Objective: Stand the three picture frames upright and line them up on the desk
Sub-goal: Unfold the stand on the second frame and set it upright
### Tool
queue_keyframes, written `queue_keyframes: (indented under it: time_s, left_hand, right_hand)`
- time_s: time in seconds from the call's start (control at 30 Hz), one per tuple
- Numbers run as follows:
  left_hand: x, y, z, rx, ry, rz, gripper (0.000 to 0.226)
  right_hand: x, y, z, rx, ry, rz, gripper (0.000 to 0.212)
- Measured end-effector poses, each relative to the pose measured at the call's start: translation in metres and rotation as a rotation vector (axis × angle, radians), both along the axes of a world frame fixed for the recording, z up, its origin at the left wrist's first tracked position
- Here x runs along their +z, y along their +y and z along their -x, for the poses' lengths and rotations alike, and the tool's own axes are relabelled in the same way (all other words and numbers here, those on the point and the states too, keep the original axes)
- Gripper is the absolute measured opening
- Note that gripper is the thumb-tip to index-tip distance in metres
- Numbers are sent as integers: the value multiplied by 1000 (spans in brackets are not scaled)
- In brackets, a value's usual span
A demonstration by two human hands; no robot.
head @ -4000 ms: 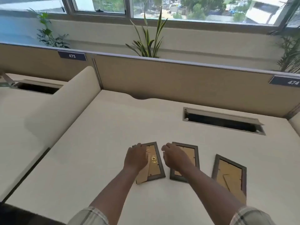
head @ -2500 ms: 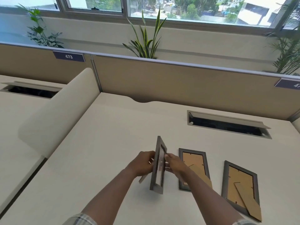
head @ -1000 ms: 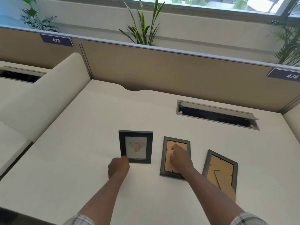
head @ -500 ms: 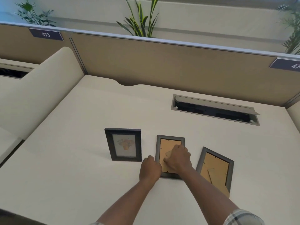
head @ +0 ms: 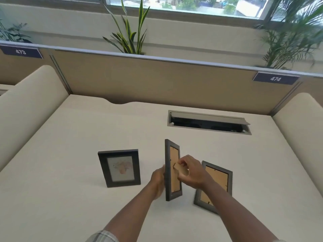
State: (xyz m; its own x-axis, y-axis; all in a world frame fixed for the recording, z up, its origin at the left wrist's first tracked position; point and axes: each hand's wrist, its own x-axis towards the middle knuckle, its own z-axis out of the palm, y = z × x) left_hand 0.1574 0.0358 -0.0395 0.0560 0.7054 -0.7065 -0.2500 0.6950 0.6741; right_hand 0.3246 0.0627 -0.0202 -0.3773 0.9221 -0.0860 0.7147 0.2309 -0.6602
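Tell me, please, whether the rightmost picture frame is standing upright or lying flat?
Lying flat. The rightmost frame rests face down on the desk, its brown backing showing.

Desk (head: 70,172): cream top, tan partition (head: 157,81) behind, open cable tray (head: 208,122) set into the far right part.

Left frame (head: 119,168): dark border, stands upright, picture facing the camera.

Middle frame (head: 172,170): held on edge, turned nearly side-on, brown backing towards the right. Left hand (head: 158,180) grips its front side; right hand (head: 189,172) pinches the cardboard stand (head: 181,170) on its back.

Right frame (head: 214,186): lies face down, brown backing up, partly hidden by the right forearm.

Behind the partition: leafy plants (head: 130,32), window (head: 183,4). Number plates 473 (head: 21,52) and 474 (head: 275,78).
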Motion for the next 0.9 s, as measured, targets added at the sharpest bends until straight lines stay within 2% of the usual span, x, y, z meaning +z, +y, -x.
queue_keyframes:
  time_s: [0.17, 0.33, 0.43, 0.5, 0.57, 0.63, 0.73, 0.8, 0.9]
  left_hand:
    - [10, 1, -9, -87, -130, -5, 31]
    - [8, 3, -1, 86, -123, -90, 27]
    - [9, 5, 3, 149, -176, -121, 26]
    - [13, 5, 2, 122, -106, -166, 26]
    - [15, 4, 2, 96, -11, -217, 24]
    - [16, 3, 2, 102, 55, -250, 23]
    - [14, 0, 4, 99, 159, -309, 21]
    - [9, -3, 4, 81, 256, -354, 20]
    - [1, -7, 2, 89, 430, -393, 18]
  right_hand:
    - [10, -12, 0, 50, 77, -92, 33]
    - [17, -17, -5, -3, -17, -226, 27]
    - [17, -15, -13, -136, -47, -85, 24]
    - [13, -14, -16, -223, 62, 103, 23]
    - [11, -14, -17, -309, 286, 291, 18]
    - [9, -13, -16, -364, 418, 417, 20]
    - [7, -13, -11, -413, 645, 578, 36]
    - [4, -10, -4, -454, 736, 593, 41]
    - [-4, -4, 5, -495, 721, 517, 41]
